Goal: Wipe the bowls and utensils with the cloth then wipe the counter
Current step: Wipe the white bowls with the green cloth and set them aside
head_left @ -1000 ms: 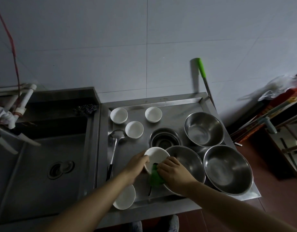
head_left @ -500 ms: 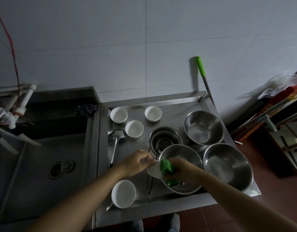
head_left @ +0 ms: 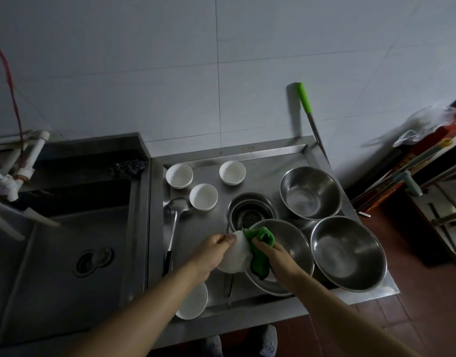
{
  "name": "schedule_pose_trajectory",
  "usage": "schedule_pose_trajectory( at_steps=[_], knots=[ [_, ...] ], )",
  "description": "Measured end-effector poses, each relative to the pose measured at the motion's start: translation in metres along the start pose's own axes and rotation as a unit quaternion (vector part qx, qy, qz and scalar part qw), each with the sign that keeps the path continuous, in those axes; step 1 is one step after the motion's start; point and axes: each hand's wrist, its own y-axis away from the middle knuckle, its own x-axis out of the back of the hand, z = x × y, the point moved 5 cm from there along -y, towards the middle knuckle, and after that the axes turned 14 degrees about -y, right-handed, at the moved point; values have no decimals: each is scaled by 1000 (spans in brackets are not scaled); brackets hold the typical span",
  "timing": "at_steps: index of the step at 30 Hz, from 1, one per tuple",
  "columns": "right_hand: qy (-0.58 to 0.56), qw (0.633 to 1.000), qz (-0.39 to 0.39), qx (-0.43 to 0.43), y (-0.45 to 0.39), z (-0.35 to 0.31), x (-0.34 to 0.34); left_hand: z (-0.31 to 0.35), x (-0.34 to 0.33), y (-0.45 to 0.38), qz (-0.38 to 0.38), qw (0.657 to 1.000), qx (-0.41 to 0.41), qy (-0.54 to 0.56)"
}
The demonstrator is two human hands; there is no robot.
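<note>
Head view: left hand (head_left: pixel 213 249) grips white bowl (head_left: pixel 234 256), tilted, raised above steel desk (head_left: pixel 263 161). Right hand (head_left: pixel 278 256) clutches green cloth (head_left: pixel 260 247), pressed against bowl's right side. Three steel bowls: one beneath right hand (head_left: pixel 291 243), two to its right. Ladle (head_left: pixel 174 228) lies left of left hand; three small white bowls beyond it.

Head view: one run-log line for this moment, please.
step: wiping white bowl | left hand: holds bowl | right hand: rubs green cloth on it | counter: not yet wiped
</note>
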Motion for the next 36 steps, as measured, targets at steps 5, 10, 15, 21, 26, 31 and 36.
schedule_pose_trajectory(
  at_steps=[5,10,15,21,26,31,36],
  knots=[
    [97,992,-42,65,5,-4,-35,8,-20,-3,22,997,60,49],
    [353,906,14,233,-5,-1,-38,16,-30,-5,9,938,160,307],
    [485,777,58,398,1,9,-41,22,-30,-8,28,856,181,483],
    [160,941,73,288,4,4,-31,24,-26,-1,24,840,151,521],
    [-35,985,105,131,2,-12,-35,14,-16,2,10,910,135,392],
    [100,981,145,85,-3,-27,-39,13,-14,1,16,964,86,253],
    [312,925,100,193,-14,-18,-47,12,-27,0,33,978,72,191]
  ],
)
